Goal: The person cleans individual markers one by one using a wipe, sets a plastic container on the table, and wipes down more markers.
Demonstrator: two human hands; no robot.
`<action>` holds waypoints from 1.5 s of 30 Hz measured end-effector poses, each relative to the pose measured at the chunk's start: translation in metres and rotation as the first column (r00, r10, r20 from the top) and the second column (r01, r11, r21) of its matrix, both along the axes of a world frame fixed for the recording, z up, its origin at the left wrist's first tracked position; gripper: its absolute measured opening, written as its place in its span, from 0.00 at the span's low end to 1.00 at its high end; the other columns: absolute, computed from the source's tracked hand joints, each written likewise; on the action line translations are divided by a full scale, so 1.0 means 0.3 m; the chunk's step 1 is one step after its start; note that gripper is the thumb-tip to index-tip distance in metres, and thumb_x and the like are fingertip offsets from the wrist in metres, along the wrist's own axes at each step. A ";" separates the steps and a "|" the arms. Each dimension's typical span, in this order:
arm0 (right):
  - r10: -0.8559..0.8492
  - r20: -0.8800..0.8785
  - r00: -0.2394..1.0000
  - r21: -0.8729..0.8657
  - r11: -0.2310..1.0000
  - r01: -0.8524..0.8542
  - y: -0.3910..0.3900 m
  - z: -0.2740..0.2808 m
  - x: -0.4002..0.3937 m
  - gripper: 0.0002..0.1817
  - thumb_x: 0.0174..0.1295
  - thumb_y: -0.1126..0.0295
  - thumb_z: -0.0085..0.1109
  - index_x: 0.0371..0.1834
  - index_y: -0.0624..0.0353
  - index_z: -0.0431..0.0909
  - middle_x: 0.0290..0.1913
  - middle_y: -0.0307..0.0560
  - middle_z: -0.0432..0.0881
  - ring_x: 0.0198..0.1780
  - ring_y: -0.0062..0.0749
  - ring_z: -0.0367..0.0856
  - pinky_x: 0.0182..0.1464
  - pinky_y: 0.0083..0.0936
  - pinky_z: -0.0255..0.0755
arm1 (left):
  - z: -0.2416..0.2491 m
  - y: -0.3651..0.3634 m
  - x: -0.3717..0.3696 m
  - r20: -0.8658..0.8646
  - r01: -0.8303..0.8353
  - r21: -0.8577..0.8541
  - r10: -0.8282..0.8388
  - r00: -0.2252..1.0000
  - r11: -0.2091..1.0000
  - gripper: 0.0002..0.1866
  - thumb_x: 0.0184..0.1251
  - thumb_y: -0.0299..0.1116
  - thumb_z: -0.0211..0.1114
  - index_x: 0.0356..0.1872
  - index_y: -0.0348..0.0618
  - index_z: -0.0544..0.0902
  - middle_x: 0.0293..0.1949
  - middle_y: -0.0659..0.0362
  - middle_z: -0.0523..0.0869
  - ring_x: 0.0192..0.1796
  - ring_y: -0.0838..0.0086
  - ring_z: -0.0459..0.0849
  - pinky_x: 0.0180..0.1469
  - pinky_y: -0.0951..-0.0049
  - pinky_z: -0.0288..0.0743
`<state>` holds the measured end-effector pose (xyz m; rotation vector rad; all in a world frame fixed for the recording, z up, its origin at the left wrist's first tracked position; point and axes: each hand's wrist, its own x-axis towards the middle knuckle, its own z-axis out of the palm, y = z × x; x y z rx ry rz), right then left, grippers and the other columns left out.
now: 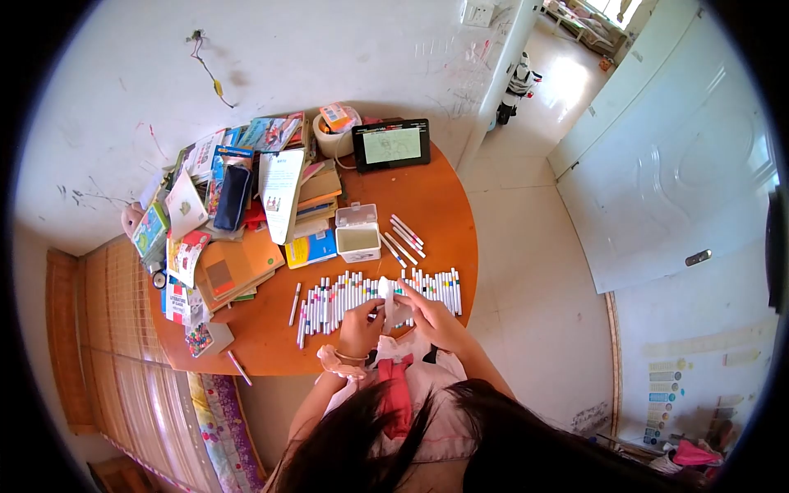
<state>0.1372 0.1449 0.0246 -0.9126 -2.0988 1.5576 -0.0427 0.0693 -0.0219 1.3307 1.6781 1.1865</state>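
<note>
Close to my body, a white, partly see-through plastic piece (386, 294) is held up between my hands over the table's front edge. My left hand (359, 330) grips it from the left, fingers curled, with a bracelet and a pale scrunchie on the wrist. From the other side, my right hand (433, 320) pinches it between the thumb and long, extended fingers. Just beyond the hands lies a long row of white markers (333, 300) with coloured bands, partly hidden by them. Behind that row stands a white box (359, 242) with its lid raised.
Several loose markers (403, 238) lie right of the box, and one marker (239, 368) juts over the table's front left edge. Books (234, 263) and a dark pencil case (233, 197) crowd the left side. A tablet (392, 145) stands at the back beside a white pot (333, 141).
</note>
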 end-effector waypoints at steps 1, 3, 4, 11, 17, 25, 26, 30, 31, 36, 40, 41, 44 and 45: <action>-0.013 -0.011 1.000 0.139 0.990 0.014 0.005 -0.025 -0.007 0.28 0.67 0.76 0.50 0.71 0.56 0.63 0.41 0.56 0.84 0.34 0.50 0.81 0.37 0.34 0.74 | 0.005 -0.001 -0.001 0.055 0.006 -0.051 -0.003 0.998 0.999 0.10 0.66 0.28 0.64 0.45 0.35 0.84 0.29 0.49 0.87 0.29 0.73 0.87 0.30 0.73 0.79; 0.010 -0.026 1.000 0.277 0.961 -0.002 0.020 -0.085 -0.012 0.24 0.64 0.76 0.53 0.66 0.57 0.69 0.40 0.56 0.83 0.34 0.50 0.81 0.38 0.36 0.74 | 0.023 -0.001 0.007 0.082 0.020 -0.031 -0.018 0.996 0.999 0.10 0.67 0.29 0.63 0.45 0.36 0.84 0.28 0.50 0.87 0.28 0.74 0.86 0.29 0.74 0.78; 0.036 -0.038 0.999 0.407 0.913 -0.017 0.022 -0.083 -0.019 0.21 0.62 0.77 0.55 0.60 0.58 0.75 0.39 0.56 0.83 0.35 0.50 0.81 0.38 0.37 0.74 | 0.033 -0.001 0.011 0.108 0.033 -0.013 -0.032 0.994 0.999 0.10 0.68 0.30 0.63 0.44 0.36 0.84 0.27 0.51 0.87 0.27 0.76 0.85 0.28 0.74 0.77; 0.051 0.068 0.996 0.529 0.845 -0.079 0.039 -0.076 -0.059 0.14 0.57 0.76 0.59 0.47 0.62 0.79 0.38 0.51 0.82 0.40 0.48 0.80 0.43 0.37 0.73 | 0.062 0.010 0.000 0.042 -0.009 -0.016 0.009 0.999 1.000 0.10 0.70 0.35 0.61 0.36 0.37 0.82 0.23 0.52 0.83 0.24 0.67 0.82 0.25 0.68 0.72; -0.047 0.164 0.985 0.732 0.676 -0.089 0.044 -0.055 -0.023 0.09 0.54 0.75 0.61 0.39 0.59 0.77 0.37 0.45 0.78 0.44 0.41 0.78 0.52 0.37 0.68 | 0.066 0.005 -0.071 -0.349 -0.042 0.121 0.083 0.933 0.992 0.15 0.71 0.37 0.59 0.26 0.38 0.76 0.23 0.47 0.77 0.26 0.50 0.76 0.27 0.55 0.67; -0.071 0.176 0.982 0.751 0.655 -0.087 0.001 -0.026 -0.048 0.08 0.52 0.75 0.60 0.36 0.58 0.76 0.35 0.42 0.79 0.44 0.35 0.79 0.58 0.38 0.67 | 0.110 0.008 -0.030 -0.338 -0.057 0.124 0.096 0.936 0.991 0.20 0.76 0.39 0.48 0.27 0.37 0.78 0.23 0.43 0.77 0.29 0.44 0.76 0.33 0.49 0.68; -0.123 0.176 0.977 0.769 0.636 -0.058 0.003 -0.019 -0.034 0.08 0.53 0.75 0.60 0.36 0.58 0.75 0.35 0.43 0.79 0.44 0.34 0.79 0.60 0.39 0.65 | 0.112 0.006 -0.044 -0.338 -0.057 0.124 0.096 0.936 0.991 0.20 0.76 0.39 0.48 0.27 0.37 0.78 0.23 0.43 0.77 0.29 0.44 0.76 0.33 0.49 0.68; -0.191 0.218 0.957 0.806 0.588 -0.066 0.006 -0.039 -0.029 0.06 0.56 0.74 0.56 0.37 0.57 0.75 0.36 0.42 0.80 0.45 0.34 0.79 0.65 0.41 0.62 | 0.106 -0.006 -0.038 -0.445 -0.008 0.143 0.071 0.893 0.990 0.21 0.76 0.39 0.48 0.25 0.37 0.77 0.23 0.44 0.77 0.28 0.46 0.77 0.32 0.50 0.68; -0.188 0.217 0.958 0.806 0.589 -0.067 0.006 -0.053 -0.036 0.06 0.56 0.74 0.56 0.37 0.57 0.75 0.36 0.42 0.80 0.45 0.34 0.79 0.65 0.41 0.62 | 0.100 -0.007 -0.028 -0.473 0.014 0.202 0.085 0.877 0.979 0.21 0.76 0.39 0.48 0.24 0.37 0.77 0.23 0.45 0.78 0.28 0.47 0.77 0.32 0.50 0.69; -0.068 0.217 0.974 0.822 0.551 -0.145 -0.004 -0.063 -0.089 0.04 0.57 0.73 0.53 0.35 0.57 0.74 0.33 0.42 0.77 0.43 0.34 0.78 0.67 0.42 0.61 | 0.067 0.012 -0.011 -0.468 0.089 0.099 -0.032 0.883 0.991 0.20 0.76 0.38 0.49 0.23 0.38 0.77 0.22 0.46 0.78 0.26 0.49 0.77 0.31 0.52 0.70; -0.078 0.201 0.976 0.760 0.641 -0.106 0.032 -0.048 -0.054 0.06 0.58 0.73 0.52 0.38 0.54 0.75 0.34 0.39 0.79 0.45 0.30 0.79 0.68 0.43 0.58 | 0.074 0.021 -0.035 -0.519 0.052 0.184 0.052 0.853 0.982 0.20 0.76 0.39 0.49 0.24 0.38 0.77 0.21 0.48 0.78 0.25 0.50 0.77 0.30 0.53 0.71; -0.095 0.198 0.976 0.776 0.623 -0.097 0.035 -0.072 -0.054 0.07 0.58 0.73 0.53 0.39 0.53 0.76 0.35 0.38 0.80 0.46 0.29 0.79 0.69 0.43 0.57 | 0.079 0.022 -0.038 -0.515 0.051 0.153 0.036 0.856 0.987 0.21 0.76 0.40 0.49 0.24 0.39 0.77 0.21 0.48 0.78 0.26 0.50 0.78 0.31 0.52 0.71; -0.184 0.155 0.971 0.813 0.582 -0.020 0.059 -0.068 -0.017 0.07 0.56 0.75 0.55 0.38 0.55 0.77 0.33 0.39 0.80 0.45 0.30 0.79 0.70 0.43 0.56 | 0.071 0.015 -0.087 -0.493 -0.018 0.139 0.085 0.866 0.990 0.21 0.77 0.41 0.48 0.24 0.39 0.78 0.21 0.47 0.79 0.26 0.49 0.78 0.30 0.51 0.70; -0.162 0.212 0.964 0.793 0.605 -0.073 0.057 -0.091 -0.019 0.06 0.58 0.73 0.53 0.38 0.52 0.77 0.35 0.37 0.80 0.48 0.30 0.79 0.71 0.45 0.54 | 0.065 0.005 -0.086 -0.488 0.012 0.069 0.024 0.872 0.998 0.22 0.77 0.41 0.47 0.24 0.39 0.78 0.21 0.46 0.79 0.26 0.49 0.78 0.30 0.51 0.70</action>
